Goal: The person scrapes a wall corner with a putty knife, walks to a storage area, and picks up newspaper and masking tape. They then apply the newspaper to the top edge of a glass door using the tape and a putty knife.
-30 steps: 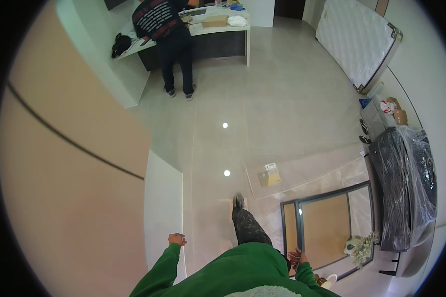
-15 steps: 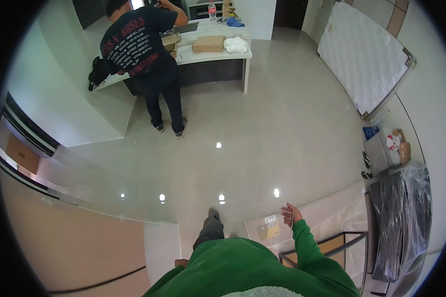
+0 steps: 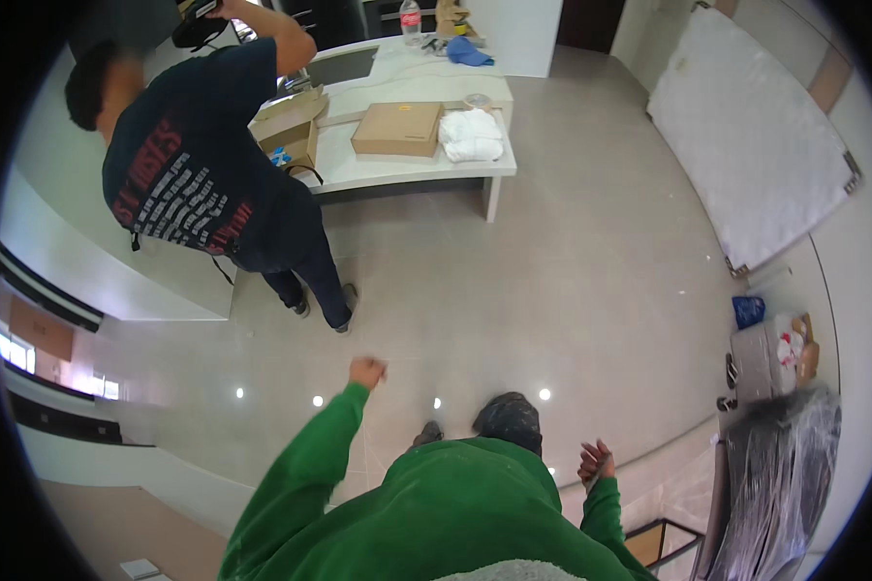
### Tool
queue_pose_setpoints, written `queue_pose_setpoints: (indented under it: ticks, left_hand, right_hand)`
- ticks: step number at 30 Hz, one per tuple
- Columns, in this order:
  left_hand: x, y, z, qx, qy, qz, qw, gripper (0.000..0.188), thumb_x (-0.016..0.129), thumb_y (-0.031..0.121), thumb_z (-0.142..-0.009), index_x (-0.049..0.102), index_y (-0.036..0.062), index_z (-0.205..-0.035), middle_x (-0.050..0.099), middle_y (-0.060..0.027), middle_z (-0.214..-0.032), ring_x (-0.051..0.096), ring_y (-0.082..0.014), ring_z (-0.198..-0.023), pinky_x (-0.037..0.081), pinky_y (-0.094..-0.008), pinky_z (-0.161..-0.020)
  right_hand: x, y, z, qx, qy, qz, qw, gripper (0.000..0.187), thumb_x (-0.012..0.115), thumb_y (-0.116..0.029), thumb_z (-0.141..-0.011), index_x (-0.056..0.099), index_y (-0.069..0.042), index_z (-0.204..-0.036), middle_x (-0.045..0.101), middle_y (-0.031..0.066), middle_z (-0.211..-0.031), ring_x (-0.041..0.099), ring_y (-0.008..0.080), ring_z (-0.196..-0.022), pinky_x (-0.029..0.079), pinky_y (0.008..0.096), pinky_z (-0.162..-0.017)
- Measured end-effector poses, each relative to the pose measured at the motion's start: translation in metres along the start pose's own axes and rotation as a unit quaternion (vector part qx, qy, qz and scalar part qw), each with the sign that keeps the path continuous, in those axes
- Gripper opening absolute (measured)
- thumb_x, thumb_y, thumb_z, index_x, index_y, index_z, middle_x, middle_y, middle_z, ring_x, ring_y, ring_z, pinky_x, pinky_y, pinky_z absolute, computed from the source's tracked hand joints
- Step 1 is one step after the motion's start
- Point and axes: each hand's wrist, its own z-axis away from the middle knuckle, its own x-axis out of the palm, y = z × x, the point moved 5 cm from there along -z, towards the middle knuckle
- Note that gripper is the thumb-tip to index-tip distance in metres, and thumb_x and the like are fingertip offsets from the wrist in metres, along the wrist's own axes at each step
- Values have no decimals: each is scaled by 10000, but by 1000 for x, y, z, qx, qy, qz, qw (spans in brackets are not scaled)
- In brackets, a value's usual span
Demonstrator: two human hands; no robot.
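My left hand (image 3: 367,372) is out in front of my body over the tiled floor, its fingers curled in with nothing visible in them. To the right, my right hand (image 3: 596,464) hangs near my side, its fingers loosely bent and apart. A thin greyish streak shows by its palm, too small to make out. Both arms wear green sleeves. Neither hand touches anything around it. My bent leg (image 3: 510,422) in dark trousers is raised ahead of me, and the other shoe (image 3: 427,433) shows beside it.
Ahead left, a person (image 3: 203,184) in a dark T-shirt lifts a black object. Beside them a white counter (image 3: 407,179) bears a closed cardboard box (image 3: 397,129), an open box (image 3: 300,145), a white bundle (image 3: 472,136) and a blue cap (image 3: 469,51). A wrapped mattress (image 3: 751,136) leans right, near plastic-covered furniture (image 3: 785,484).
I have stepped forward, and the counter and person appear nearer. My left arm has swung out in front; my right hand has lowered toward my side. The person has raised the black object.
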Motion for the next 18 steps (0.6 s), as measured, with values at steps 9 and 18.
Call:
queue_pose_setpoints:
  ticks: [9, 18]
  left_hand:
    - [23, 358, -268, 114, 85, 222, 965, 213, 559, 142, -829, 671, -9, -930, 660, -49, -713, 553, -120, -603, 449, -281, -578]
    - [52, 511, -414, 112, 165, 245, 949, 196, 619, 99, -797, 683, -1, -953, 670, -53, -742, 564, -90, -641, 471, -248, -612]
  right_hand:
    - [88, -248, -159, -46, 51, -16, 998, 409, 561, -501, -878, 630, -120, -1008, 598, 5, -675, 310, 87, -348, 235, 239, -341]
    - [412, -603, -233, -110, -123, 219, 962, 475, 612, -459, -865, 578, -32, -1071, 549, 61, -750, 327, 82, -368, 271, 231, -341]
